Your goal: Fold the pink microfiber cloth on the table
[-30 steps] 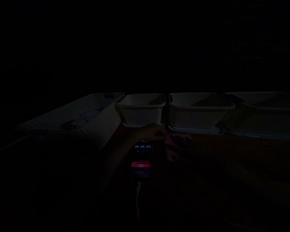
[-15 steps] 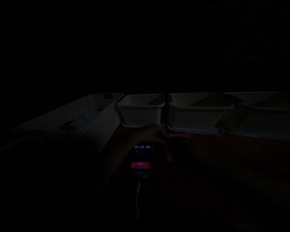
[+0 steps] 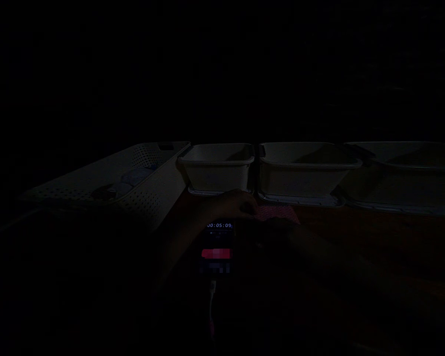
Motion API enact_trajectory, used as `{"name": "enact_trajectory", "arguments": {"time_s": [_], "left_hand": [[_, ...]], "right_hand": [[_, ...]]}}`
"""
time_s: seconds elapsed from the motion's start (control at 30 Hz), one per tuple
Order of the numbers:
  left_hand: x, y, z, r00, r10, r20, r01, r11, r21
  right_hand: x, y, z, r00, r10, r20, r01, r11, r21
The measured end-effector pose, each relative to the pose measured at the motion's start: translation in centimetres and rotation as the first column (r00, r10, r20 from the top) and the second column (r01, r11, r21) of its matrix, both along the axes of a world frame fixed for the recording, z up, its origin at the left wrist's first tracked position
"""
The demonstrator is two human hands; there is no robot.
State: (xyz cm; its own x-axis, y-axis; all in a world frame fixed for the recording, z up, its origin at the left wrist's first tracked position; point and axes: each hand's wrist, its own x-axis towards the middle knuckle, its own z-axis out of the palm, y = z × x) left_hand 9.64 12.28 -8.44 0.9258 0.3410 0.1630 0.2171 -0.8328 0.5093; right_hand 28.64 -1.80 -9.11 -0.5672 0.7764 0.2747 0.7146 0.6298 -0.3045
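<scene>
The view is very dark. My left hand (image 3: 239, 203) reaches in from the left, its thumb and fingers curled together at the left edge of a pink, textured cloth (image 3: 278, 212). My right hand (image 3: 280, 228) comes from the right as a dim shape over the cloth's near part, and its fingers are lost in shadow. Just below my left wrist lies a lit phone (image 3: 215, 247) showing a running timer, with a pale charging cable (image 3: 212, 291) at its lower end.
A white perforated basket (image 3: 170, 190) with crumpled cloth-like items (image 3: 135, 177) inside stands at the left. Along the back of the brown surface are a small white tub (image 3: 217, 175), a second white tub (image 3: 304, 180) and a larger one (image 3: 404, 190) at the right.
More of the pink cloth's far side now shows, while its near part has become hidden. My right hand has shifted slightly down over it. The left hand stays almost in place.
</scene>
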Motion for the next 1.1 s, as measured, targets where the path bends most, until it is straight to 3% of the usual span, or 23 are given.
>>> {"name": "enact_trajectory", "arguments": {"time_s": [0.43,0.73,1.1], "left_hand": [[0.02,0.34,-0.18,1.000,-0.011,0.007,0.011,1.000,0.027],[0.13,0.22,-0.10,1.000,0.001,0.005,-0.001,0.999,-0.047],[0.10,0.58,-0.13,1.000,-0.013,0.012,0.013,0.999,-0.030]], "right_hand": [[0.29,0.32,-0.37,0.983,0.083,0.163,-0.078,0.996,-0.039],[-0.31,-0.29,0.56,0.987,0.077,0.139,-0.060,0.991,-0.123],[-0.27,-0.01,0.14,0.994,0.068,0.081,-0.052,0.983,-0.178]]}}
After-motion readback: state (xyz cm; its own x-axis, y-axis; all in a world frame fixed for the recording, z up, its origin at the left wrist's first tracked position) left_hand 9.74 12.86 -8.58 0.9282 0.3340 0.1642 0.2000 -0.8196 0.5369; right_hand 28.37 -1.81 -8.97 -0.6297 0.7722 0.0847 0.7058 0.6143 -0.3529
